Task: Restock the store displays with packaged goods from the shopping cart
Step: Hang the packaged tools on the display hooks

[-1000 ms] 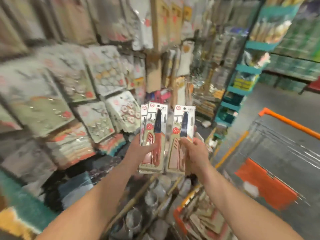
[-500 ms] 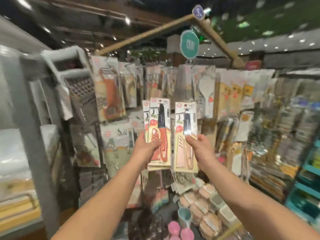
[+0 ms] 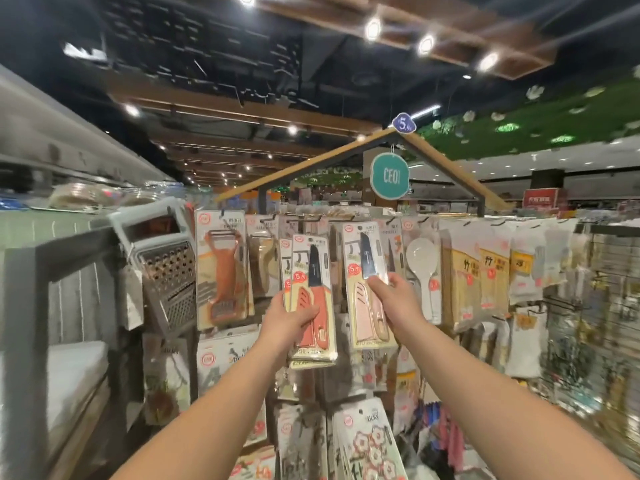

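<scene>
Just right of frame centre, the carded pink-handled paring knife pack (image 3: 367, 289) is pinched upright by the right hand (image 3: 398, 299) just below the display hooks (image 3: 313, 218), while orange-handled knife packs (image 3: 311, 299) are gripped by the left hand (image 3: 289, 320).

Two bare forearms reach up and away from the near bottom edge toward the middle of the scene, both raised to about the same height. The left arm enters from the near left and angles to the right; the left hand (image 3: 289, 318) has its thumb lying across the front of a stack of knife packs (image 3: 313, 296), fingers hidden behind. The right arm enters from the near right and angles to the left; the right hand (image 3: 398, 299) pinches a single knife pack (image 3: 367, 285), thumb on the front. The hands are near each other, not touching.
</scene>
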The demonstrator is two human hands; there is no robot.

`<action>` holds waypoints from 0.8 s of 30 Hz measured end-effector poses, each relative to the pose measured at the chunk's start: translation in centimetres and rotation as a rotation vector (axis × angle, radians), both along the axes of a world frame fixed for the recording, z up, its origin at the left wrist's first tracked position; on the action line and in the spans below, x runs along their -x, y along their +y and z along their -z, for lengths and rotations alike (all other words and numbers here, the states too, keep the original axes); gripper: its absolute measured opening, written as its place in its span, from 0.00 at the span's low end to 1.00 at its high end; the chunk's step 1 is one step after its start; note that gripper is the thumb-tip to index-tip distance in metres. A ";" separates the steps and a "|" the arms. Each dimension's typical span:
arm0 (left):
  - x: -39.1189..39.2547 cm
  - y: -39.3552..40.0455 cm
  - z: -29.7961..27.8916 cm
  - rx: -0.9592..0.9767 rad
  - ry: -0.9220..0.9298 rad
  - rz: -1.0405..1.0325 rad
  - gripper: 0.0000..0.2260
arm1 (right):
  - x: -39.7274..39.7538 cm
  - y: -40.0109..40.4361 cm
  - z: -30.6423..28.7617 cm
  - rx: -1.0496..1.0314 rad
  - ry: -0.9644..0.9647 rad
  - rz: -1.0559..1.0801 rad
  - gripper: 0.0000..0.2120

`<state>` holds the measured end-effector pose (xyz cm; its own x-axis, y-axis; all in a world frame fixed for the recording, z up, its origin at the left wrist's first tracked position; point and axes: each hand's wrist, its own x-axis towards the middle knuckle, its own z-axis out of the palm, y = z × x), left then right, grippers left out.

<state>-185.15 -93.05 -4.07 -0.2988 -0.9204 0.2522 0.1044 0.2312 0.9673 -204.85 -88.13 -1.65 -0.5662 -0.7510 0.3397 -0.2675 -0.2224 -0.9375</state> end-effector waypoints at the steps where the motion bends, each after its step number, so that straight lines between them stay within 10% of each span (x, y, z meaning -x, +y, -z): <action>1: 0.1 -0.1 -0.2 0.011 -0.012 -0.003 0.20 | -0.1 -0.5 -0.6 0.012 0.003 0.017 0.23; 24: 0.1 -0.4 0.3 -0.006 0.053 -0.043 0.19 | 1.3 -4.9 -4.1 -0.192 0.067 0.040 0.16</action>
